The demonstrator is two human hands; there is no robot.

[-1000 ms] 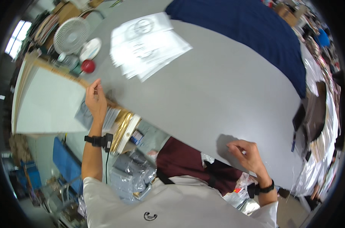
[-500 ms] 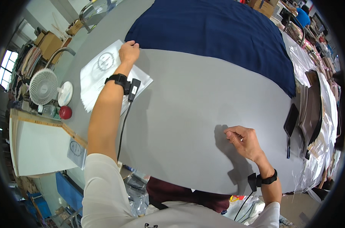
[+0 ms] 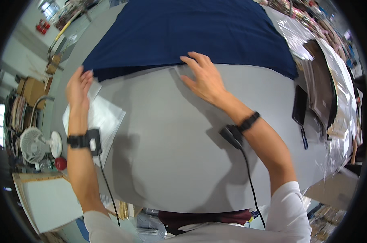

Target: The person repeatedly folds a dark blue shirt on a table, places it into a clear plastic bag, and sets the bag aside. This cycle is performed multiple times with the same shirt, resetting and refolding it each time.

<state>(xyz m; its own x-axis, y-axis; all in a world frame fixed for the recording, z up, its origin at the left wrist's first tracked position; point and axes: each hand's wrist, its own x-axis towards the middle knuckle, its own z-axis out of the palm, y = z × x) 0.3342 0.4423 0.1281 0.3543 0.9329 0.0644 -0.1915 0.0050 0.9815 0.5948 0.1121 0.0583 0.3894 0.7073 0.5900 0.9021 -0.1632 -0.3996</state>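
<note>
A dark navy cloth (image 3: pixel 191 36) covers the far part of the grey table (image 3: pixel 175 154). At its near left corner, my left hand (image 3: pixel 77 89) has its fingers closed on the cloth, and the near edge beside it is slightly raised. My right hand (image 3: pixel 207 79) is open with its fingers apart, its fingertips at the middle of the cloth's near edge. Whether they touch the fabric is hard to tell. Below my left hand lies a fanned stack of clear plastic bags (image 3: pixel 106 117), partly covered by my left forearm.
On the right are a black phone (image 3: pixel 299 104), a pen (image 3: pixel 304 138) and a pile of plastic-wrapped garments (image 3: pixel 327 81). A small white fan (image 3: pixel 33 143) and a red round object (image 3: pixel 61 163) stand at the left. Cables (image 3: pixel 248 174) trail from both wrists.
My left hand has gone from the plastic bags to the cloth's left corner and gripped it. The right hand has moved forward to the cloth's edge and spread its fingers. The cloth's corner lies further left.
</note>
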